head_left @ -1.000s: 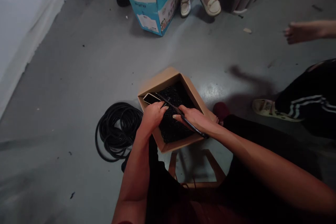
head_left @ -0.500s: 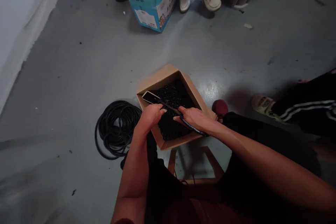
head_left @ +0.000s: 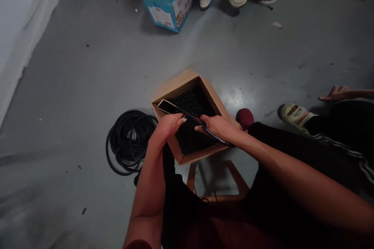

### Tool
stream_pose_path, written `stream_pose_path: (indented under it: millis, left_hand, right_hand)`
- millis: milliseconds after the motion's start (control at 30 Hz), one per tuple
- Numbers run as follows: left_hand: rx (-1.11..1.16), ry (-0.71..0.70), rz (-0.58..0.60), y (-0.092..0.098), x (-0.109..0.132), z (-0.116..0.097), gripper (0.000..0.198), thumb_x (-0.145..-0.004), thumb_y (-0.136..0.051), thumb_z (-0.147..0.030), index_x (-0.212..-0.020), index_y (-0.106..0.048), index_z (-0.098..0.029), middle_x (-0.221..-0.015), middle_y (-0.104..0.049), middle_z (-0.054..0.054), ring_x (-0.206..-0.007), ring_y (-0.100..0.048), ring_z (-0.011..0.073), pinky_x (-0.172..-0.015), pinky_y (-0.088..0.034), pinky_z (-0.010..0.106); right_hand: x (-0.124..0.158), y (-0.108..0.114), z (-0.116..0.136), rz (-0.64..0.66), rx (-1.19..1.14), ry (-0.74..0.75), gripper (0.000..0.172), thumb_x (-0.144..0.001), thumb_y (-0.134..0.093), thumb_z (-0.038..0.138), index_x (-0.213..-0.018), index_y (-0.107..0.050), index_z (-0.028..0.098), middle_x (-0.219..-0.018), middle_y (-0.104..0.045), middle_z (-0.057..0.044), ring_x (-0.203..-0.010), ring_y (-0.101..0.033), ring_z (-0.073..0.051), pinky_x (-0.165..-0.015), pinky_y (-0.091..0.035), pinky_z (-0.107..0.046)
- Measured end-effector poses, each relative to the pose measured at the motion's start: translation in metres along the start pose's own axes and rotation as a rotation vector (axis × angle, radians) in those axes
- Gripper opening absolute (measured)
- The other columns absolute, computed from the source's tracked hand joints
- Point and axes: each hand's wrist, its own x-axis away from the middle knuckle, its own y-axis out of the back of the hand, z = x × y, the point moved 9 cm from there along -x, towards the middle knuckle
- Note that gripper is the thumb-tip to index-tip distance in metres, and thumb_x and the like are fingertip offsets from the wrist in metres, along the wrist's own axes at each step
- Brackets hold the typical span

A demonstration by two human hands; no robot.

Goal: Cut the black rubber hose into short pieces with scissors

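Left hand (head_left: 167, 127) half closed, fingers curled down over the black cable (head_left: 187, 116), fingertips pointing toward the right hand; the strand is hidden under the palm, so the grip reads as a loose hold; right hand (head_left: 218, 127) likewise part closed, fingers reaching back toward the left hand, the black cable passing beneath the palm and emerging past the little-finger side; both hands appear to be grasping it, neither clenched tight.

Long axis of the black cable runs from upper left to lower right, roughly level, across the mouth of the cardboard box (head_left: 182, 89); a flat black rectangular end piece (head_left: 165, 106) lies just beyond the left hand, resting against the inner box wall; the other visible end stops just past the right hand, at the box rim.

Directly under both hands, the box holds a dense mass of fine black coils (head_left: 193, 136); left of the left hand, a coil of thicker black cable (head_left: 128, 142) lies on the grey floor (head_left: 87, 85), touching the box side.

Right of the right hand sit a dark red rounded object (head_left: 244, 118) and a co-worker's hand (head_left: 336, 93), well apart from the person's own; a wooden stool frame (head_left: 217, 192) shows below the box.
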Motion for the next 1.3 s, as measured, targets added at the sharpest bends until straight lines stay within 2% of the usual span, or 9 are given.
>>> stream_pose_path:
  millis: [133,200,300,400,567,733,867,1067,1300]
  left_hand:
    - [0.406,-0.078,-0.112,0.014,0.004,-0.009,0.041,-0.091,-0.038,-0.033,-0.121,-0.059,-0.014,-0.085,-0.064,0.005,-0.071,-0.055,0.0129,-0.070,-0.044,0.025]
    - [0.582,-0.115,-0.111,0.016,0.007,-0.015,0.046,-0.090,-0.040,-0.031,-0.131,-0.051,-0.014,-0.090,-0.062,0.005,-0.075,-0.053,0.0117,-0.073,-0.044,0.024]
    - [0.782,-0.146,-0.065,0.015,0.011,-0.022,0.054,-0.088,-0.044,-0.030,-0.140,-0.042,-0.014,-0.096,-0.060,0.006,-0.078,-0.051,0.0108,-0.076,-0.043,0.025]
    - [0.848,-0.154,-0.034,0.014,0.014,-0.027,0.057,-0.088,-0.046,-0.031,-0.142,-0.039,-0.015,-0.096,-0.061,0.006,-0.076,-0.051,0.0105,-0.079,-0.043,0.027]
    - [0.744,-0.230,-0.053,0.018,0.014,-0.034,0.048,-0.087,-0.050,-0.030,-0.134,-0.051,-0.020,-0.111,-0.059,0.007,-0.086,-0.054,0.0127,-0.087,-0.043,0.029]
    - [0.699,-0.289,-0.111,0.024,0.013,-0.037,0.043,-0.086,-0.053,-0.028,-0.128,-0.057,-0.023,-0.118,-0.057,0.006,-0.106,-0.052,0.0165,-0.094,-0.041,0.029]
    - [0.755,-0.259,-0.088,0.019,0.009,-0.035,0.045,-0.085,-0.054,-0.029,-0.129,-0.056,-0.021,-0.112,-0.057,0.006,-0.092,-0.056,0.0136,-0.088,-0.044,0.029]
    - [0.987,-0.188,-0.045,0.010,0.005,-0.033,0.073,-0.079,-0.060,-0.026,-0.145,-0.029,-0.026,-0.098,-0.056,0.003,-0.070,-0.057,0.0077,-0.069,-0.047,0.024]
    - [1.014,-0.147,-0.026,0.002,0.003,-0.032,0.063,-0.075,-0.064,-0.027,-0.134,-0.044,-0.019,-0.092,-0.056,0.002,-0.075,-0.057,0.0095,-0.068,-0.048,0.023]
  right_hand:
    - [0.003,0.040,-0.003,-0.226,-0.294,0.011,0.029,-0.087,-0.046,0.045,-0.099,-0.053,0.019,-0.084,-0.065,-0.008,-0.075,-0.061,-0.022,-0.061,-0.039,-0.028]
    - [0.005,0.055,-0.003,-0.339,-0.438,0.073,0.028,-0.084,-0.050,0.041,-0.101,-0.051,0.018,-0.085,-0.063,-0.006,-0.073,-0.058,-0.019,-0.062,-0.039,-0.027]
    - [0.003,0.061,-0.003,-0.394,-0.656,0.151,0.030,-0.078,-0.055,0.038,-0.101,-0.049,0.018,-0.078,-0.058,-0.002,-0.067,-0.054,-0.016,-0.061,-0.040,-0.027]
    - [0.001,0.058,-0.002,-0.389,-0.840,0.180,0.030,-0.074,-0.057,0.033,-0.100,-0.048,0.019,-0.076,-0.056,0.001,-0.067,-0.053,-0.015,-0.062,-0.041,-0.028]
    - [0.004,0.058,0.003,-0.371,-1.038,0.209,0.032,-0.069,-0.055,0.025,-0.099,-0.046,0.021,-0.075,-0.056,0.002,-0.065,-0.053,-0.014,-0.064,-0.042,-0.029]
    - [0.009,0.062,0.006,-0.381,-1.071,0.246,0.032,-0.068,-0.055,0.024,-0.099,-0.046,0.021,-0.074,-0.055,0.003,-0.066,-0.053,-0.014,-0.065,-0.043,-0.029]
    - [0.012,0.065,0.010,-0.385,-1.110,0.284,0.033,-0.067,-0.057,0.024,-0.098,-0.045,0.021,-0.077,-0.054,0.002,-0.068,-0.052,-0.013,-0.065,-0.043,-0.028]
    - [0.008,0.065,0.004,-0.431,-1.021,0.217,0.036,-0.068,-0.061,0.029,-0.100,-0.046,0.021,-0.083,-0.054,0.001,-0.071,-0.051,-0.014,-0.065,-0.043,-0.029]
    - [0.011,0.074,-0.002,-0.513,-0.989,0.212,0.033,-0.068,-0.056,0.025,-0.100,-0.047,0.021,-0.083,-0.054,0.000,-0.074,-0.053,-0.015,-0.067,-0.043,-0.030]
